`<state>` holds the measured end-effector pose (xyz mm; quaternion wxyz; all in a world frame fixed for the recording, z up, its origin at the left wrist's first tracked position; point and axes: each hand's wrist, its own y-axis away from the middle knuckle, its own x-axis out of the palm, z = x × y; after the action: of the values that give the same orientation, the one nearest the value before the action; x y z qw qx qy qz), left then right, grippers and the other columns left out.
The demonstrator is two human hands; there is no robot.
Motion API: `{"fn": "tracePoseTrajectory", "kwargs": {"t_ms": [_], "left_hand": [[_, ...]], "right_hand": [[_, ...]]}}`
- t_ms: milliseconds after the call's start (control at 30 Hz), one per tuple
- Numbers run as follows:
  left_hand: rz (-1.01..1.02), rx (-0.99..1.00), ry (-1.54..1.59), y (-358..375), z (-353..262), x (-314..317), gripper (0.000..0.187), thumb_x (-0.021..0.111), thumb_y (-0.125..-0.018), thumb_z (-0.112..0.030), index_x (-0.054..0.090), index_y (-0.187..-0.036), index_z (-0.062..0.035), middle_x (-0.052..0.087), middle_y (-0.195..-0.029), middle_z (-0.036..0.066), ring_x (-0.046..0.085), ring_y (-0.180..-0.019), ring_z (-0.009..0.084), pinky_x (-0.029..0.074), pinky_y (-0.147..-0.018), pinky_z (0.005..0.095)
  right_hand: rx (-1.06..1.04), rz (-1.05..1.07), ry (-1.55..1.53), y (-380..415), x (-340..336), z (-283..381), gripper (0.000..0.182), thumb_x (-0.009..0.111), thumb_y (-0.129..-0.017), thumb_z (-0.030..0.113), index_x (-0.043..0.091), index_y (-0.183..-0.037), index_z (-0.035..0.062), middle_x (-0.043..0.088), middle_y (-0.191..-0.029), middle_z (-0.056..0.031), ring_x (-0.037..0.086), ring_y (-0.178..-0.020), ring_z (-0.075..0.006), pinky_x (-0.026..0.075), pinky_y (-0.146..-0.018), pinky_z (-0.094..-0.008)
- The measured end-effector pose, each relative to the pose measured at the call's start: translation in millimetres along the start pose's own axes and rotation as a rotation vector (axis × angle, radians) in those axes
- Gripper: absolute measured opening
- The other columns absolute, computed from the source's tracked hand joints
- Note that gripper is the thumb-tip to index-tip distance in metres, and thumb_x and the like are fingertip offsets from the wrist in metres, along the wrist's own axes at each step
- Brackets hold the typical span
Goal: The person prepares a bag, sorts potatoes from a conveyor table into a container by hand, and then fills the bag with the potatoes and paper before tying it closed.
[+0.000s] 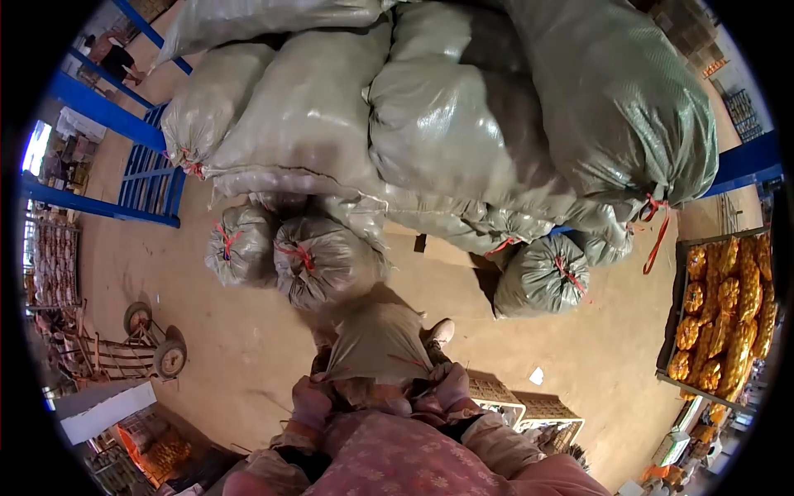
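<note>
A grey-green woven sack (376, 341) hangs upright in front of my body, its mouth spread toward me. My left hand (314, 400) is closed on the left side of the sack's rim. On the opposite side, my right hand (449, 386) grips the rim too. Something pale shows at the mouth, partly hidden by the rim. Just beyond stand tied sacks with red string, one (314, 260) almost at the held sack's far end and another (543, 279) to the right. Above them lies a heap of big filled sacks (310, 107).
A blue metal frame (107, 112) stands at the left and a blue beam (744, 165) at the right. A two-wheeled hand cart (136, 347) is at lower left. Crates (538, 405) stand by my right side. A rack of golden packages (719, 314) is far right. Another person (112, 54) is far off.
</note>
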<state>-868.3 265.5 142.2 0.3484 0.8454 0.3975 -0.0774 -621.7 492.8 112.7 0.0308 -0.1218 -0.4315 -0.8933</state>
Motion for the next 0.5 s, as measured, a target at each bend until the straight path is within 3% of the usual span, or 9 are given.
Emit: {"fn": "tracePoseTrajectory", "kwargs": {"t_ms": [100,200,300,333,367,400,433,467,500], "left_hand": [[0.013,0.13,-0.214,3,-58,18,0.008,0.059,-0.09,0.005,0.053,-0.085,0.0058,0.072,-0.101,0.02,0.062,-0.091,0.021,0.054,-0.089,0.035],[0.03,0.099,-0.173,-26,-68,37,0.016,0.067,-0.088,-0.004,0.055,-0.082,0.0051,0.073,-0.098,0.02,0.063,-0.091,0.0204,0.053,-0.086,0.0333],[0.06,0.03,-0.051,-65,-41,46,0.02,0.07,-0.088,-0.008,0.056,-0.082,0.0053,0.072,-0.093,0.017,0.065,-0.09,0.0202,0.053,-0.082,0.0335],[0.081,0.051,0.019,-78,-37,45,0.021,0.071,-0.089,-0.008,0.056,-0.082,0.0053,0.072,-0.094,0.016,0.066,-0.091,0.0205,0.053,-0.082,0.0332],[0.089,0.094,0.003,-84,-34,44,0.015,0.068,-0.088,-0.007,0.059,-0.087,0.0046,0.072,-0.094,0.016,0.067,-0.092,0.0226,0.053,-0.082,0.0347],[0.091,0.142,-0.014,-91,-34,45,0.011,0.066,-0.087,-0.006,0.063,-0.091,0.0039,0.072,-0.094,0.016,0.068,-0.093,0.0246,0.054,-0.082,0.0361],[0.091,0.184,-0.038,-96,-32,46,0.013,0.063,-0.086,-0.005,0.066,-0.096,0.0033,0.072,-0.094,0.016,0.069,-0.094,0.0266,0.054,-0.082,0.0375],[0.114,0.063,0.144,-113,-9,53,0.015,0.066,-0.085,-0.006,0.066,-0.097,0.0027,0.072,-0.095,0.015,0.069,-0.094,0.0263,0.054,-0.083,0.0375],[0.133,-0.059,0.322,-143,30,68,0.018,0.069,-0.084,-0.008,0.066,-0.099,0.0021,0.072,-0.096,0.014,0.069,-0.094,0.0261,0.054,-0.084,0.0375]], "right_hand": [[0.021,-0.002,0.058,6,-3,33,0.038,0.037,-0.1,0.028,0.044,-0.069,0.0071,0.049,-0.063,-0.0111,0.051,-0.064,-0.0277,0.046,-0.067,-0.0407],[-0.081,-0.036,0.014,-15,-22,23,0.034,0.041,-0.1,0.024,0.044,-0.071,0.007,0.048,-0.064,-0.0103,0.049,-0.064,-0.0265,0.046,-0.068,-0.04],[-0.476,0.0,0.274,-22,0,39,0.031,0.046,-0.099,0.02,0.045,-0.07,0.0079,0.045,-0.063,-0.0087,0.045,-0.063,-0.0255,0.045,-0.069,-0.0395],[-0.301,-0.049,0.121,-36,5,43,0.033,0.045,-0.102,0.021,0.043,-0.071,0.008,0.045,-0.064,-0.0082,0.045,-0.063,-0.0253,0.045,-0.07,-0.0393],[-0.292,-0.018,0.113,-38,6,44,0.035,0.042,-0.103,0.021,0.04,-0.071,0.0088,0.045,-0.064,-0.008,0.046,-0.062,-0.0253,0.046,-0.069,-0.0401],[-0.378,-0.043,0.426,-44,4,45,0.034,0.043,-0.101,0.019,0.038,-0.069,0.01,0.044,-0.063,-0.0084,0.047,-0.062,-0.0254,0.046,-0.066,-0.0412],[-0.345,-0.079,0.2,-46,20,59,0.032,0.044,-0.098,0.017,0.037,-0.067,0.0102,0.043,-0.061,-0.0083,0.045,-0.06,-0.0259,0.048,-0.067,-0.0419],[-0.298,-0.117,-0.024,-46,30,73,0.03,0.045,-0.094,0.015,0.037,-0.065,0.0104,0.041,-0.059,-0.0083,0.043,-0.058,-0.0264,0.049,-0.068,-0.0425],[-0.218,-0.129,-0.044,-50,52,98,0.033,0.046,-0.093,0.017,0.034,-0.063,0.0119,0.039,-0.058,-0.0065,0.041,-0.056,-0.0258,0.048,-0.065,-0.0421]]}}
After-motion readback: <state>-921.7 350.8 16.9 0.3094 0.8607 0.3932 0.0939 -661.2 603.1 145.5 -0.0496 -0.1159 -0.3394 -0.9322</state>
